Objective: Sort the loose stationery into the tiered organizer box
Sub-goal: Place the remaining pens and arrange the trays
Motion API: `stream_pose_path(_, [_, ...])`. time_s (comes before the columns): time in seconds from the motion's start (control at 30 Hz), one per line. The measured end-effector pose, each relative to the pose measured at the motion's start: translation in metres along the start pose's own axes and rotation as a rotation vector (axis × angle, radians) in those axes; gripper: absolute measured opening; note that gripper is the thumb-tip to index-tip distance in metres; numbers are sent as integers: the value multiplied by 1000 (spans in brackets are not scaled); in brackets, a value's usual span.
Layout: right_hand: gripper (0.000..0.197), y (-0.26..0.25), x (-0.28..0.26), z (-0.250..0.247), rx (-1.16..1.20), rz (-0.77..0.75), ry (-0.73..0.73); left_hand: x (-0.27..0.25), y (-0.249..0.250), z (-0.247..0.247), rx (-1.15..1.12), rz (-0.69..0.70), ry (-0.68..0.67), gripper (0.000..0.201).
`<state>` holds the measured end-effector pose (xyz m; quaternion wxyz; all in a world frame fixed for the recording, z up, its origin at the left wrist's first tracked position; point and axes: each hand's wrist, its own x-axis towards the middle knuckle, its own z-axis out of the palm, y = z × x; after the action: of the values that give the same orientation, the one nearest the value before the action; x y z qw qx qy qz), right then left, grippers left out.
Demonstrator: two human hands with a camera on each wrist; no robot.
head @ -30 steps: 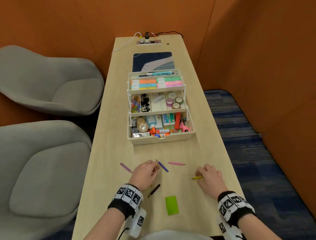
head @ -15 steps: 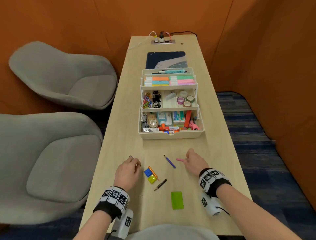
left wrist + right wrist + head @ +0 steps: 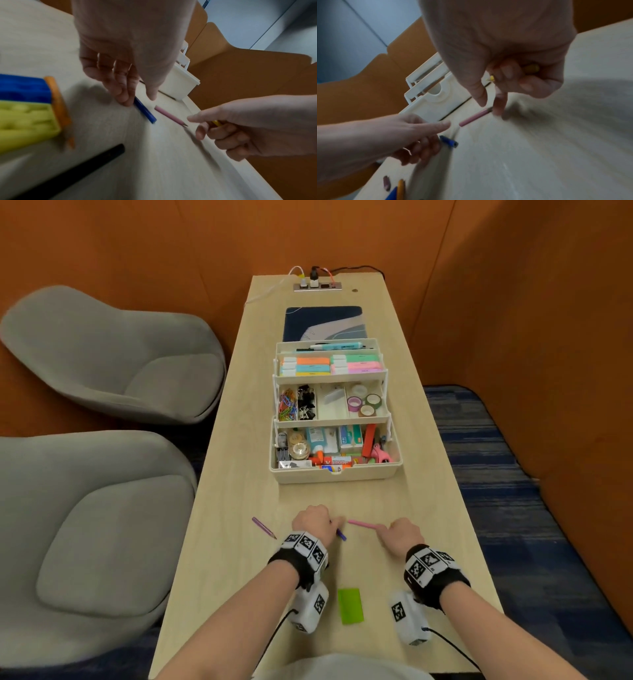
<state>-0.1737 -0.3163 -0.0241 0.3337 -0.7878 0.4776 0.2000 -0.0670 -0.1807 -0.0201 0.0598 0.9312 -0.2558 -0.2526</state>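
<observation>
Left hand [image 3: 317,522] fingertips down on the blue pencil [image 3: 145,111]; right hand [image 3: 399,534] grips a yellow pencil [image 3: 529,67], reaching for the pink one [image 3: 362,524]

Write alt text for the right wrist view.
The right hand grips a yellow pencil while its thumb and forefinger reach a pink pencil on the table. The left hand touches a blue pencil before the white organizer.

Six pencils [image 3: 145,110], two chairs [image 3: 113,354]
</observation>
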Motion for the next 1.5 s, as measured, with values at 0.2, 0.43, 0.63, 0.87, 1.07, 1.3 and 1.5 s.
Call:
stream_pose_path(0.2, [48, -27, 6, 0, 32, 26, -16, 13, 1, -3, -46, -27, -66, 31])
stream_pose_path(0.43, [22, -69, 10, 5, -168, -86, -70, 3, -40, -21, -362, 46, 12, 13])
stream_pose_path(0.63, [33, -74, -4, 7, 66, -252, -206, -23, -114, -32, -794, -111, 177, 10])
stream_pose_path(0.87, [15, -49, -40, 38, 258, -372, -572, -43, -153, -20, -893, -324, 195, 14])
stream_pose_path(1.07, [19, -39, -55, 53, -533, -799, -337, -46, -150, -15, -605, -160, 223, 6])
stream_pose_path(1.3, [13, -43, -57, 56, -692, -835, -317, -32, -135, -18, -450, -27, 163, 11])
stream_pose_path(1.5, [10, -39, -52, 41, -300, -726, -348, -24, -136, -19, -242, 75, 75, 20])
